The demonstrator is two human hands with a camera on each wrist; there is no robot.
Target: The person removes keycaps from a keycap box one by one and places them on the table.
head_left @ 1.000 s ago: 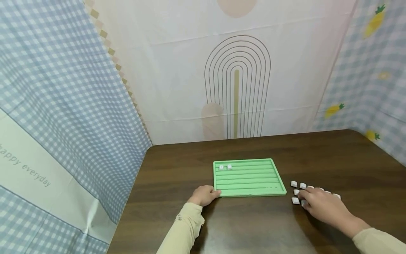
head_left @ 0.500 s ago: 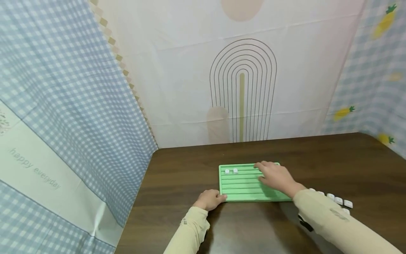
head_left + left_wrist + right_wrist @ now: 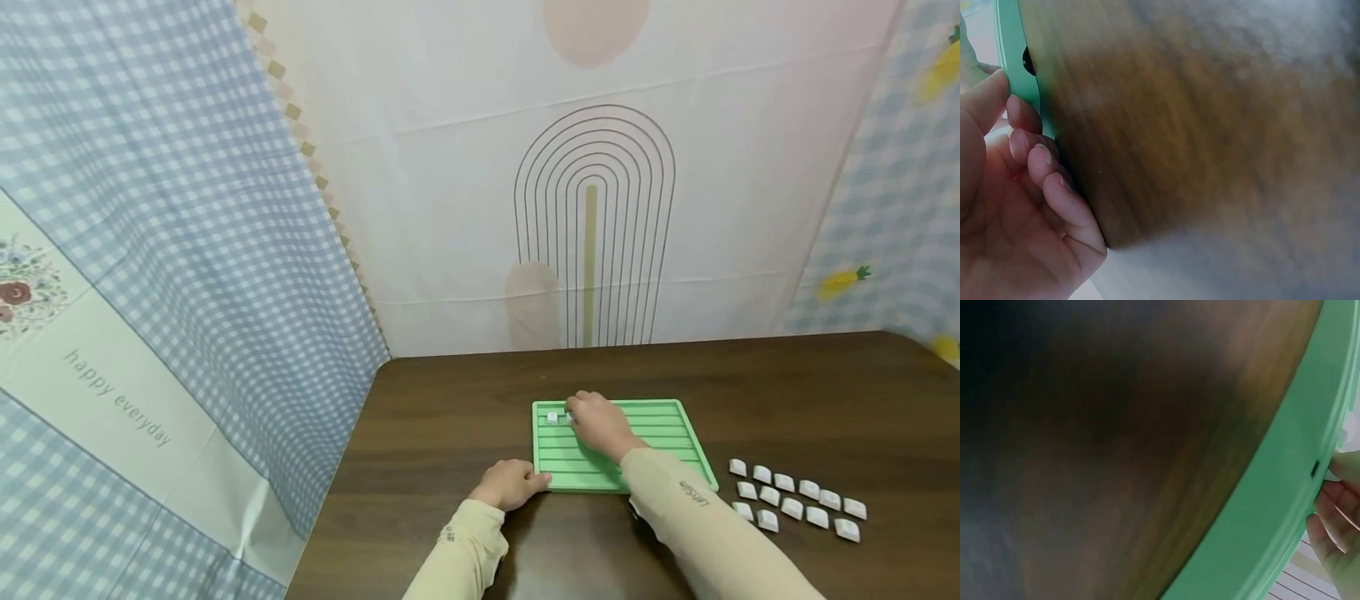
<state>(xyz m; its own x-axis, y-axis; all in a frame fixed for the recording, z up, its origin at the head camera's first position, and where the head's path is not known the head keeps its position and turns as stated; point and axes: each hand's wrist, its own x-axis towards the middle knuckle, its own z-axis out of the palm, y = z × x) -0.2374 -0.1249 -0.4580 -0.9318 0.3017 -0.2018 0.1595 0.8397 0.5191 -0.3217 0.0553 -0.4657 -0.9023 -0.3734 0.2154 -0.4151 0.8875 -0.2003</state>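
A light green ridged tray (image 3: pixel 570 482) lies on the table. My left hand (image 3: pixel 510 485) grips its near-left corner, thumb on top; the left wrist view shows fingers (image 3: pixel 1040 159) curled at its green edge. White keycaps sit in the tray's top row: one keycap (image 3: pixel 552 418) in plain sight, a second partly covered by my right hand (image 3: pixel 602 427). That hand reaches over the tray with fingers bent down. In the right wrist view, its thumb and fingers pinch a small white keycap (image 3: pixel 1332 475), mostly hidden.
Several white keycaps (image 3: pixel 792 507) lie in loose rows on the brown wooden table (image 3: pixel 450 400), right of the tray. A patterned cloth (image 3: pixel 450 208) hangs behind the table and a blue checked cloth (image 3: pixel 225 208) at the left.
My right hand has moved left from the loose keycaps, across the tray, to its top row. The left hand stays at the tray's corner. The head view has shifted.
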